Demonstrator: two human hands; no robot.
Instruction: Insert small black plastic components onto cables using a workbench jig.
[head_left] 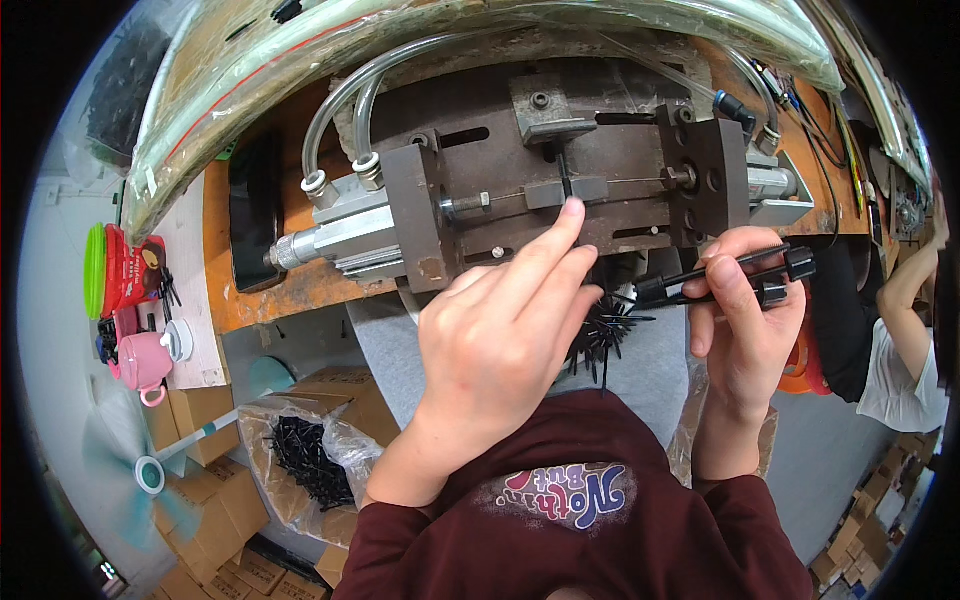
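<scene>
At the lower left of the frame, a plastic-lined cardboard box (300, 455) held a heap of thin black parts (310, 460). At centre, our left hand (500, 340) reached up, its index fingertip touching a small black piece (566, 180) in the metal press fixture (560, 170) on the bench (270, 295). At right, our right hand (745, 320) was clamped on a bundle of black rods (720, 278).

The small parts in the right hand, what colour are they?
Black: the slim plastic parts pinched in the right hand show best in the head view.
</scene>
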